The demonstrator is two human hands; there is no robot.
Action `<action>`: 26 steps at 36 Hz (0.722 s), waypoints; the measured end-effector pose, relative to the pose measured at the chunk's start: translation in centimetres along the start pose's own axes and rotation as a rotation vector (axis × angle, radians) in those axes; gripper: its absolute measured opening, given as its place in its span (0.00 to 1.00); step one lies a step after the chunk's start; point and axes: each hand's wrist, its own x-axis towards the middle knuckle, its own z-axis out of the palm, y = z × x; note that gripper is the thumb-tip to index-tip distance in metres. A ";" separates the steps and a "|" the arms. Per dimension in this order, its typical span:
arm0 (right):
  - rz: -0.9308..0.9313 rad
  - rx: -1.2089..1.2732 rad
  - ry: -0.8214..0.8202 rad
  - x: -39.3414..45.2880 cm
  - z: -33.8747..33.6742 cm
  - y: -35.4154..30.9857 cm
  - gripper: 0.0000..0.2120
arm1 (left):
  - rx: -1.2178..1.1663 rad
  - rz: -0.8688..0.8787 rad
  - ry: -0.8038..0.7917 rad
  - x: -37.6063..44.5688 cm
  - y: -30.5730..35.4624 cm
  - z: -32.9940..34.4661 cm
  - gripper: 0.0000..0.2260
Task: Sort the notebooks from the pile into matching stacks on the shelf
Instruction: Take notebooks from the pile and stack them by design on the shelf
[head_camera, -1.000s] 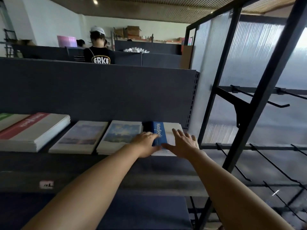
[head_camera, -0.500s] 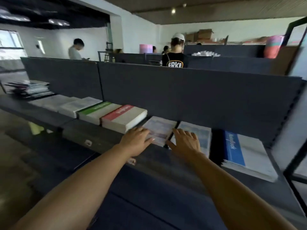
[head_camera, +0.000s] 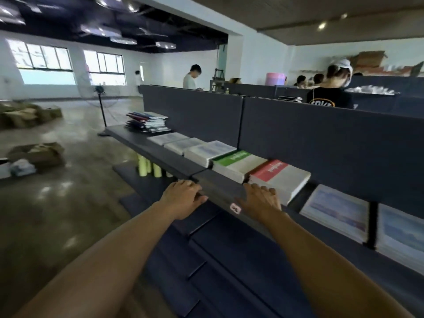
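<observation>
A mixed pile of notebooks [head_camera: 148, 121] lies at the far left end of the dark shelf [head_camera: 174, 160]. Along the shelf toward me sit sorted stacks: three pale ones [head_camera: 183, 143], a green-banded stack [head_camera: 238, 164], a red-banded stack [head_camera: 281, 177] and two landscape-cover stacks [head_camera: 337, 211]. My left hand [head_camera: 183, 195] hovers at the shelf's front edge, fingers relaxed, holding nothing. My right hand [head_camera: 260, 199] is spread flat in front of the red-banded stack, also empty.
A dark back panel [head_camera: 321, 138] runs behind the shelf, and a lower shelf [head_camera: 229, 249] juts out below my arms. Yellow rolls [head_camera: 146, 167] stand under the shelf. Cardboard boxes [head_camera: 39, 153] and a fan stand [head_camera: 102, 111] occupy the floor at left. People stand behind the partitions.
The view has swung left along the shelf. Both hands left the blue-banded stack at the right end and moved left past the landscape stacks, now empty at the red-banded stack.
</observation>
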 end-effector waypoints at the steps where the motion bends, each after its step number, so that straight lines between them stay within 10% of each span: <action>1: -0.008 -0.005 0.001 0.8 0.1 -1.3 0.26 | 0.000 -0.009 0.001 -0.1 -1.4 0.0 0.23; 26: -0.323 0.107 -0.016 22.9 2.9 -23.2 0.28 | -0.007 -0.273 -0.077 8.8 -26.2 2.9 0.23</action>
